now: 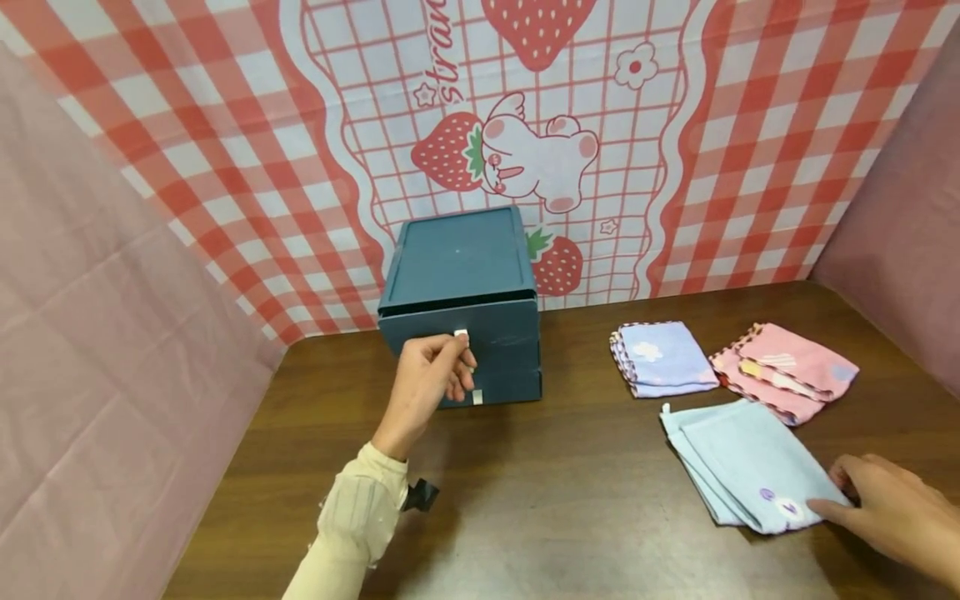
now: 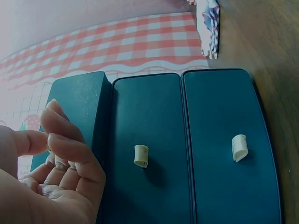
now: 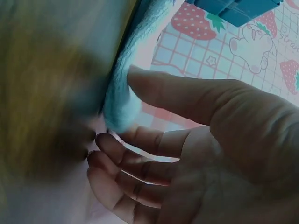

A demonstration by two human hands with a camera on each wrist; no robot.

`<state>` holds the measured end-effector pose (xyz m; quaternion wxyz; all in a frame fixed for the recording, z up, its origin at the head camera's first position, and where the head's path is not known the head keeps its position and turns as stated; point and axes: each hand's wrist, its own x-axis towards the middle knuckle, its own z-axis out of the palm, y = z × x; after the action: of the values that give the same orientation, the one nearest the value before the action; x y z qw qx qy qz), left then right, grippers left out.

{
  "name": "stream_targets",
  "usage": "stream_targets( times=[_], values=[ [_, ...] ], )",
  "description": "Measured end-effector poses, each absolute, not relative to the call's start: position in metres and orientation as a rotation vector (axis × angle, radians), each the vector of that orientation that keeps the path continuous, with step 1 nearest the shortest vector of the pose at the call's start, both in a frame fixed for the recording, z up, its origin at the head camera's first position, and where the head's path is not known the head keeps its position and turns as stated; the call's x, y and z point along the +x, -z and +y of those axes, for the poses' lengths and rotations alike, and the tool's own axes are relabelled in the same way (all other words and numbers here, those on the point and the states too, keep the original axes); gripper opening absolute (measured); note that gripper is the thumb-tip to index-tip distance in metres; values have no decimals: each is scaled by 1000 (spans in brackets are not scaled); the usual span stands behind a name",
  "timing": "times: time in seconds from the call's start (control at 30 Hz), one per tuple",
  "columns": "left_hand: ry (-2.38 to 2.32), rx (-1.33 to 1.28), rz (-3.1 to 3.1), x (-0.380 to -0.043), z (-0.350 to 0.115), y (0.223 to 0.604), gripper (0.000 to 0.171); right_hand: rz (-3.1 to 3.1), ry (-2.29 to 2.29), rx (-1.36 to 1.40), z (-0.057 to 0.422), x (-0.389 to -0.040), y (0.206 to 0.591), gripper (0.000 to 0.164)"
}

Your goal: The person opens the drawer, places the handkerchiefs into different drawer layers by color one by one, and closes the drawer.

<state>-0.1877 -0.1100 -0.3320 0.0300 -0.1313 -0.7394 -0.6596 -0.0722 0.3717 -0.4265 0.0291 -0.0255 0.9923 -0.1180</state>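
My left hand (image 1: 435, 375) pinches the small white pull tab (image 1: 461, 334) of a dark blue drawer box (image 1: 457, 258). The top drawer (image 2: 77, 95) stands out a little past the two lower ones in the left wrist view, and my fingers hide most of its tab there. At the lower right, my right hand (image 1: 892, 508) is at the edge of a folded light blue towel (image 1: 750, 458). In the right wrist view the thumb touches the towel's upper side. The other fingertips, loosely bent, are by its edge close to the table.
Behind the light blue towel lie a folded lavender towel (image 1: 663, 358) and a folded pink towel (image 1: 787, 371). A checked strawberry cloth (image 1: 750, 142) hangs behind the box. Pink cloth (image 1: 97, 333) covers the left side. All of this borders a brown wooden table (image 1: 562, 500).
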Motion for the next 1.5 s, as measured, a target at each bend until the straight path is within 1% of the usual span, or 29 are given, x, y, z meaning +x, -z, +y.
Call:
stream_targets(
  times=[0.13,0.37,0.63,1.0,1.5],
  values=[
    [1961,-381,-2306,-185,-112,330,44,3087,406,-155,368,-74,428,36],
    [1839,-395,-2363,-182,-112,329,44,3153,474,-168,362,-70,427,36],
    [1836,-381,-2356,-179,-111,329,40,3462,542,-286,360,-72,418,22],
    [1859,-355,-2342,-174,-106,328,40,3599,613,-265,361,-70,415,16],
    [1832,-392,-2372,-155,-108,326,40,3572,616,-261,362,-69,413,18]
  ],
)
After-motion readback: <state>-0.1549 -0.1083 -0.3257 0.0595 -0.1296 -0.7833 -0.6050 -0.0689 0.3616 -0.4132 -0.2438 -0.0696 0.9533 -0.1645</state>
